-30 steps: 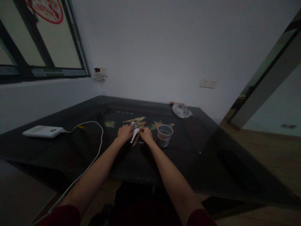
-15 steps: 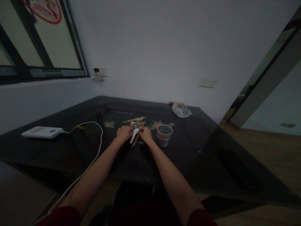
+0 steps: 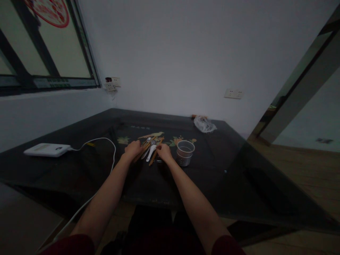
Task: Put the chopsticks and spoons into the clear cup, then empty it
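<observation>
A white spoon (image 3: 150, 153) lies on the dark table among wooden chopsticks (image 3: 153, 158), with metal spoons (image 3: 149, 140) beside it. My right hand (image 3: 165, 152) is closed, its fingertips pinched on chopsticks at the right side of the bunch. On the left side, my left hand (image 3: 133, 150) rests next to other chopsticks with its fingers loosely apart; its fingertips are partly hard to make out in the dim light. Just right of my right hand stands a metal cup (image 3: 185, 153) with holes low in its side, upright.
A white power bank (image 3: 47, 149) with a white cable (image 3: 114, 156) lies at the left, the cable running past my left forearm. A crumpled clear plastic bag (image 3: 204, 124) sits by the wall. The dark tabletop (image 3: 212, 191) bears a printed bird and flowers.
My left hand has moved left, away from the spoons, uncovering chopsticks and a spoon handle. My right hand has stayed nearly in place; the cup has not moved.
</observation>
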`<state>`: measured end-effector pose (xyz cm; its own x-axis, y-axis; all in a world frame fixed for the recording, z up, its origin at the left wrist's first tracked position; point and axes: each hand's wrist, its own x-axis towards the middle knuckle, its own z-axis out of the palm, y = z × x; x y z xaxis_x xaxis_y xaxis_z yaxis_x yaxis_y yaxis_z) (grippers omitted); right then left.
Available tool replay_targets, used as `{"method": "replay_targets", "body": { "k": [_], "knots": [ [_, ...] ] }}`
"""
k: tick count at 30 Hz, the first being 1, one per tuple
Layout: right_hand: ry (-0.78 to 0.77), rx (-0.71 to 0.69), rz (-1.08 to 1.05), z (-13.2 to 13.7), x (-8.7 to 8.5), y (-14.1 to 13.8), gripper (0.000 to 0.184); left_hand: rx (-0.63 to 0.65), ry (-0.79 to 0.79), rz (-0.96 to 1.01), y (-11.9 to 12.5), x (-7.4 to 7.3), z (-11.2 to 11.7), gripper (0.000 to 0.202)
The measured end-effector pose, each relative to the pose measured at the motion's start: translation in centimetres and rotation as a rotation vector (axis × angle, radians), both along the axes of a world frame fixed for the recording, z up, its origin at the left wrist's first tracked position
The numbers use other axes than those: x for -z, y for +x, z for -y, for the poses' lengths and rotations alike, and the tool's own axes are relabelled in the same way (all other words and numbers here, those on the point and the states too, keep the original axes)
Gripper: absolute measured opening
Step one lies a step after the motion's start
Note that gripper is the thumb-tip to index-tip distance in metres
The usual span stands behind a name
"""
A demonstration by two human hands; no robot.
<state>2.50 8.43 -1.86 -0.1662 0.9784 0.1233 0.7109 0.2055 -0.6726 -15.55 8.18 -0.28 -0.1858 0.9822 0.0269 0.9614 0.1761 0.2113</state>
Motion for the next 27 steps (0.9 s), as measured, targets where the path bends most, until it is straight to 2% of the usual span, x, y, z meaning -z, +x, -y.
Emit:
{"method": "replay_targets", "body": {
  "k": [7,13,27],
  "knots": [
    [-0.011,0.016,-0.021,0.2,-0.2,-0.1,0.026,0.018,-0.074,-0.016,0.2,0.2,-0.4,0.028],
    [0.004,0.015,-0.003,0.3,-0.2,-0.1,0.027,0.050,-0.083,0.010,0.8,0.4,-0.4,0.030],
    [0.028,0.014,0.051,0.1,-0.2,-0.2,0.026,0.028,-0.086,-0.031,1.4,0.0,0.3,0.035]
  ]
}}
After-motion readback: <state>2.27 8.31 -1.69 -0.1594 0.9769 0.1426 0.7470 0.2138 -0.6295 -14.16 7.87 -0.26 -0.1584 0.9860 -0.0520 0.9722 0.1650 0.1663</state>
